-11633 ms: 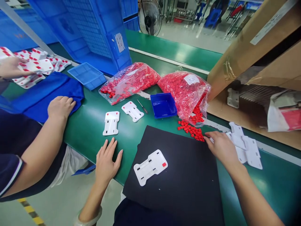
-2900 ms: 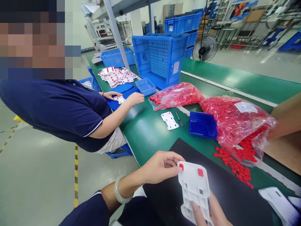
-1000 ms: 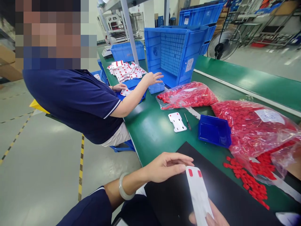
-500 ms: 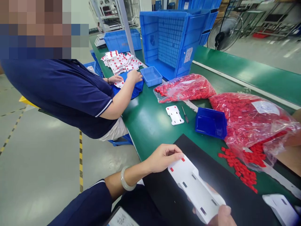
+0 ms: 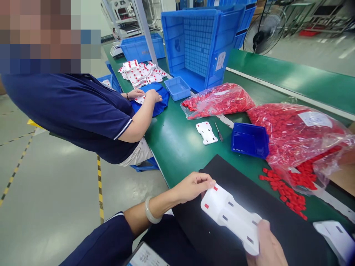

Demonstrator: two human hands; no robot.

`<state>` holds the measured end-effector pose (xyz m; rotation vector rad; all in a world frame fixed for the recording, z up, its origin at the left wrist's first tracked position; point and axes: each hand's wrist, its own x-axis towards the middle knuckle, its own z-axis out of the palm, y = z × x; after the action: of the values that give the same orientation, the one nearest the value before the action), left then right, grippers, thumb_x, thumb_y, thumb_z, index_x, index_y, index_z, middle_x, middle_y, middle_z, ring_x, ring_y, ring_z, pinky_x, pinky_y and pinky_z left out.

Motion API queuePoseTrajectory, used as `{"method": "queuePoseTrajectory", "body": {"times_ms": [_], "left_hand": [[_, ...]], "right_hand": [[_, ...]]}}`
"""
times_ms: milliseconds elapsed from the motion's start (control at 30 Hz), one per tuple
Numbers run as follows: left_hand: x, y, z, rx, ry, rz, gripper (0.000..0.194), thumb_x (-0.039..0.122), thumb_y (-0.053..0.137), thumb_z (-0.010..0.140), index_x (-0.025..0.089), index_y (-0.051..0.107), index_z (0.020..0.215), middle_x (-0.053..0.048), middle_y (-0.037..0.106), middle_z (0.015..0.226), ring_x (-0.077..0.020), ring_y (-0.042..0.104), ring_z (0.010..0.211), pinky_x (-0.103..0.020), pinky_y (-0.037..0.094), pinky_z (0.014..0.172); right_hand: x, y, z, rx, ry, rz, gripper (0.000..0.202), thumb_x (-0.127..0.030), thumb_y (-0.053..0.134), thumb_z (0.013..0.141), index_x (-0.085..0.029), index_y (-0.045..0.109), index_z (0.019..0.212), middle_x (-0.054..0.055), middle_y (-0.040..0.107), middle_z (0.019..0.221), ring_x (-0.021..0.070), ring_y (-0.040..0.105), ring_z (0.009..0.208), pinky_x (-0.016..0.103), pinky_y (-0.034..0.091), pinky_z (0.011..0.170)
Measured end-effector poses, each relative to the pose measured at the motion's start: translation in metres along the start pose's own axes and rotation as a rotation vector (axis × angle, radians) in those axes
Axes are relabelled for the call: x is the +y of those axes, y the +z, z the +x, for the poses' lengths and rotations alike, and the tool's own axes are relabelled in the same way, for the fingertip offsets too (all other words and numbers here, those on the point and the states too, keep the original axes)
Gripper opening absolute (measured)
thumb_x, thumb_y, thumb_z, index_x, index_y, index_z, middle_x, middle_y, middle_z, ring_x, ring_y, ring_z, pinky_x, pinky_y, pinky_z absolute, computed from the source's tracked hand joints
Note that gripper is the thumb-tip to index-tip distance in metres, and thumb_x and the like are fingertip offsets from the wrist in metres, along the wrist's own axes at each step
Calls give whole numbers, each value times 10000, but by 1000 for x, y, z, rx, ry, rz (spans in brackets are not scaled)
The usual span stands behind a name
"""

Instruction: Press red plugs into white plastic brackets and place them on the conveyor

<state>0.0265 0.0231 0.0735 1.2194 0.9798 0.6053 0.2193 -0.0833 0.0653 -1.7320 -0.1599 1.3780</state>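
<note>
From my remote seat I see my left forearm (image 5: 137, 221) slant up from the lower left toward the middle, the wrist nearly straight. My left hand (image 5: 190, 189), just below centre, pinches between an extended thumb and bent fingers. My right hand (image 5: 269, 245) reaches in from the bottom edge, right of centre, gripping, thumb upward, fingers mostly hidden.

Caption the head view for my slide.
Left hand and right hand hold a white part over a black mat.
</note>
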Motion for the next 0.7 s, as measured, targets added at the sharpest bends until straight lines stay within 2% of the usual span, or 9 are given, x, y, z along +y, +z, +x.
{"method": "queuePoseTrajectory", "body": {"times_ms": [67, 133, 200, 233, 333, 433, 500, 567, 700], "left_hand": [[-9, -6, 4, 122, 34, 124, 336, 490, 492, 906, 171, 593, 876, -54, 601, 888, -186, 559, 849, -332, 471, 789], [-21, -12, 9, 306, 110, 409, 269, 434, 529, 899, 182, 579, 981, -99, 570, 1094, -260, 488, 1081, -434, 416, 938], [-30, -14, 15, 413, 192, 689, 198, 357, 581, 872, 169, 570, 933, -141, 524, 1214, -319, 417, 1182, -511, 373, 982], [-33, -14, 18, 410, 224, 766, 154, 317, 592, 863, 166, 562, 870, -146, 529, 1219, -323, 427, 1175, -514, 382, 974], [-33, -7, 21, 304, 279, 757, 117, 224, 552, 880, 183, 520, 775, -91, 624, 1027, -236, 546, 990, -398, 470, 874], [-28, 4, 17, 208, 345, 725, 50, 200, 548, 876, 192, 526, 832, -50, 665, 922, -181, 602, 903, -310, 500, 820], [-30, 13, 12, 95, 428, 757, 24, 184, 546, 874, 188, 552, 896, -68, 689, 1058, -189, 614, 1036, -307, 484, 894], [-38, 19, 6, -10, 518, 865, 122, 150, 484, 901, 180, 573, 978, -95, 657, 1232, -216, 569, 1196, -337, 459, 944], [-57, 22, 4, -66, 551, 1036, 265, 89, 378, 926, 173, 570, 1089, -121, 570, 1367, -229, 480, 1321, -394, 436, 965]], "right_hand": [[2, -1, 15, -46, -21, 53, 715, -712, 631, 698, -117, 593, 1095, 123, 744, 922, 294, 693, 898, 357, 573, 757], [4, -1, 26, -78, -70, -18, 680, -686, 643, 709, -133, 601, 1103, 96, 742, 919, 272, 688, 890, 337, 571, 754], [4, -2, 33, -92, -126, -182, 645, -677, 662, 694, -156, 624, 1073, 68, 735, 906, 251, 680, 852, 294, 569, 677], [3, -2, 34, -84, -151, -269, 637, -680, 668, 682, -166, 633, 1056, 55, 729, 897, 241, 673, 824, 274, 561, 627], [4, -2, 36, -48, -207, -399, 629, -709, 632, 688, -181, 640, 1029, 26, 702, 855, 210, 642, 749, 247, 536, 537], [4, -3, 37, -63, -239, -417, 587, -691, 602, 729, -184, 637, 1021, 9, 676, 821, 188, 613, 720, 249, 540, 548], [4, -3, 38, -70, -244, -420, 565, -676, 596, 744, -179, 640, 1008, 7, 665, 801, 184, 603, 704, 257, 540, 547], [3, -2, 39, -68, -237, -416, 554, -668, 598, 744, -170, 647, 982, 10, 659, 779, 185, 597, 686, 266, 539, 539], [0, 4, 35, -33, -259, -404, 494, -638, 602, 754, -171, 654, 904, -8, 641, 703, 164, 575, 623, 254, 511, 517]]}}
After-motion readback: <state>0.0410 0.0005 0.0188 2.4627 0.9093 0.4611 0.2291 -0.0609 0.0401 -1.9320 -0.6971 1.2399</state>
